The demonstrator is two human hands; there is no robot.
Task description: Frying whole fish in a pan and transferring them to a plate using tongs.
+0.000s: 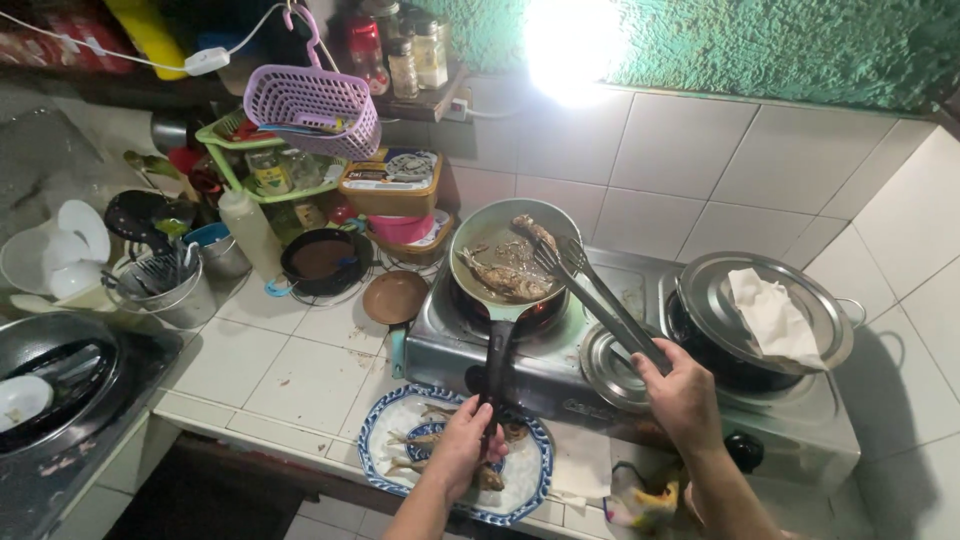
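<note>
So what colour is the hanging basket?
Light purple basket, seen from the head camera.

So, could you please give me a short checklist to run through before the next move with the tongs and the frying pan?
1. Left hand grips the frying pan handle: ok.
2. Right hand holds the tongs: ok.
3. Tong tips reach the fish in the pan: ok; whether clamped on it, cannot tell.
4. Pan sits on the stove burner: ok.
5. Blue-rimmed plate near, below the pan: ok, already holding fish.
6. Burner flame on: cannot tell.
</note>
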